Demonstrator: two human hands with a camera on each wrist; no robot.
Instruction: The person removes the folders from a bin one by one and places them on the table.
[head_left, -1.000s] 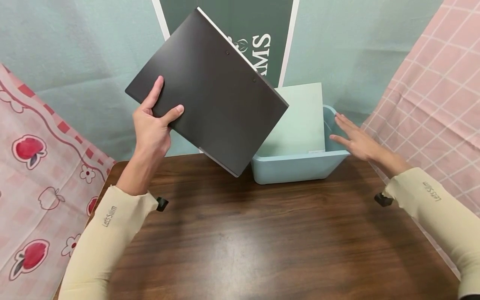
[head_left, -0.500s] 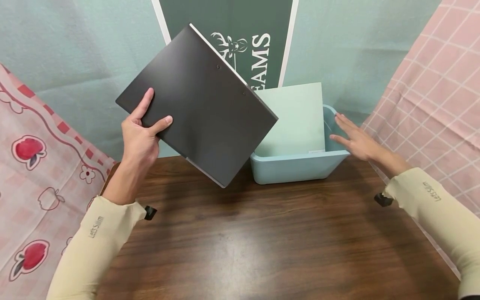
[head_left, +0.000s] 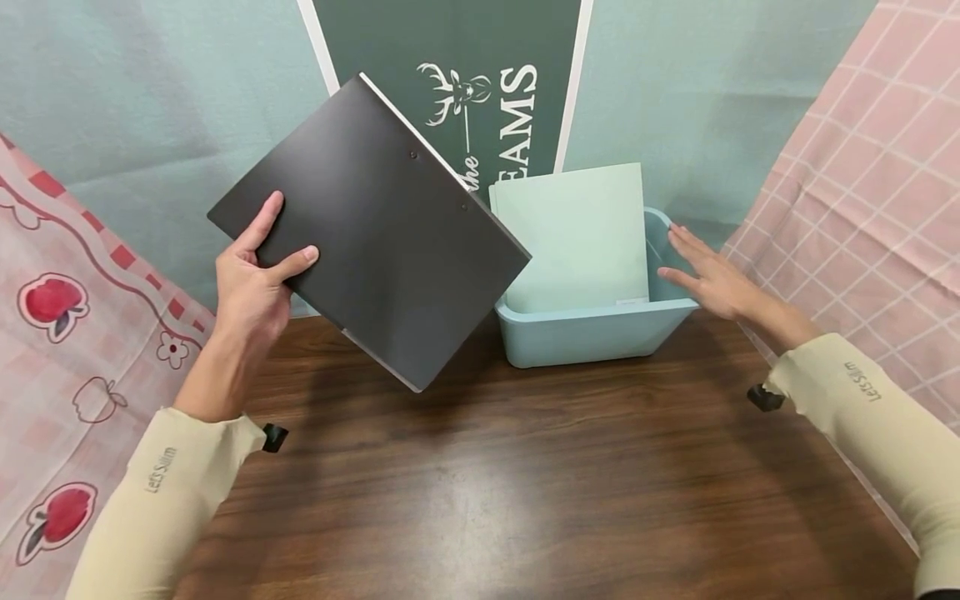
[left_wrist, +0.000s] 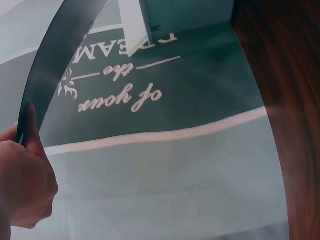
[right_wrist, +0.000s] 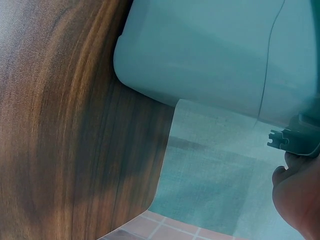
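Note:
My left hand [head_left: 255,279] grips a flat black file folder [head_left: 375,242] by its lower left edge, thumb and another finger lying on the dark face. The folder is tilted in the air above the table's back edge, with two small rivets near its upper right side. In the left wrist view the folder [left_wrist: 55,55] appears edge-on. My right hand [head_left: 712,275] touches the right rim of a light blue plastic bin [head_left: 600,337], its fingers extended. Pale green folders [head_left: 573,237] stand leaning inside the bin, and the black folder's corner overlaps them in view.
The brown wooden table [head_left: 480,483] carries the bin at its back edge. Behind hangs a blue-green curtain [head_left: 675,100] with a dark printed panel. Pink cloths, one with apples [head_left: 56,300] and one checked [head_left: 847,192], hang at the sides.
My left hand has carried the black folder left and downward, away from the bin, uncovering more of the pale green folders. The right hand stays at the bin's rim.

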